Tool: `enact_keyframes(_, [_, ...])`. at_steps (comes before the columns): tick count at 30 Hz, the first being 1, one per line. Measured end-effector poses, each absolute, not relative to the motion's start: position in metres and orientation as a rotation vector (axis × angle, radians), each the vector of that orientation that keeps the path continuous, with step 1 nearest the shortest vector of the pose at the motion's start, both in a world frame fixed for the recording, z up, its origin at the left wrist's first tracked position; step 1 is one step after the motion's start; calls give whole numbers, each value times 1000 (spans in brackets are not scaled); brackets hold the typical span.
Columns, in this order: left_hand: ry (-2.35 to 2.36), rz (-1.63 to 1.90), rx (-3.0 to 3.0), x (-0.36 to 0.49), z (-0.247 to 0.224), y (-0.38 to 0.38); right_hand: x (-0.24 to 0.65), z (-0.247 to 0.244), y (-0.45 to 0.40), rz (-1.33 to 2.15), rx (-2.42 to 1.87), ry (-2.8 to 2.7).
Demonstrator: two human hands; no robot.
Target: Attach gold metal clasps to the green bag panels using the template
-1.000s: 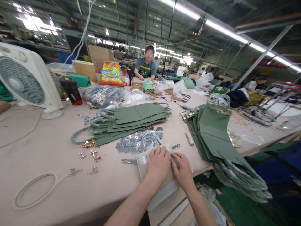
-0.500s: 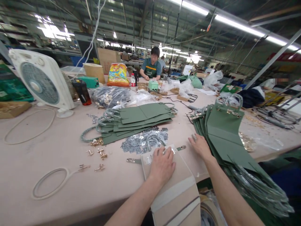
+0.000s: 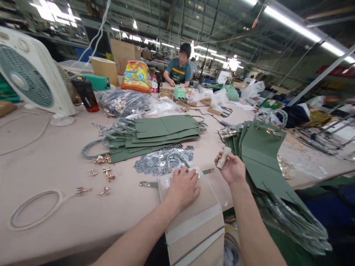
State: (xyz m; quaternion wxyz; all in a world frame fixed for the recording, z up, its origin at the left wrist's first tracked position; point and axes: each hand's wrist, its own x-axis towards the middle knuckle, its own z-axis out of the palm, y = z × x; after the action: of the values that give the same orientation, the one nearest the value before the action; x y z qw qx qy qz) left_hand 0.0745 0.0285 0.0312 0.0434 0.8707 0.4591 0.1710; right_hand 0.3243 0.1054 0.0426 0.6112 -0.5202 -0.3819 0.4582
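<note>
My left hand (image 3: 183, 187) lies with its fingers spread on the upper end of a beige panel (image 3: 196, 218), which hangs over the table's front edge. Green straps with metal fittings (image 3: 144, 183) stick out on both sides of the panel. My right hand (image 3: 233, 168) is raised to the right of it, its fingers wrapped round a small pale cylindrical object (image 3: 223, 158). Just beyond the panel is a pile of flat metal plates (image 3: 158, 161). Gold-coloured clasps (image 3: 108, 174) lie to its left.
Stacked green panels (image 3: 166, 127) with wrapped handles lie behind the metal plates. More green panels (image 3: 260, 147) drape over the edge at right. A white fan (image 3: 30, 74), a dark bottle (image 3: 85, 94) and a tape roll (image 3: 36, 210) are at left. A person (image 3: 179, 70) sits across the table.
My right hand has lifted and turned, and the pale cylindrical object now shows in its fingers. My left hand stays on the panel. The whole view has shifted slightly.
</note>
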Motion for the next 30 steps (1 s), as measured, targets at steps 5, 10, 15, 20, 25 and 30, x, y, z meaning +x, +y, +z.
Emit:
enact_keyframes(5, [1411,504,2659,73,30,31,266,47,88,1270,-699,-508])
enact_keyframes(10, [1392,520,2652,72,27,32,247,31,78,1127,-690,-583])
enact_keyframes(15, [1382,550,2638,72,27,34,235,23,71,976,-656,-634])
enact_keyframes(20, [1380,570,2639,72,27,34,226,16,69,883,-623,-653])
enact_keyframes(25, [1380,576,2650,71,29,34,218,11,70,760,-635,-769])
enact_keyframes(30, [1347,557,2631,69,32,35,208,7,78,726,-730,-908])
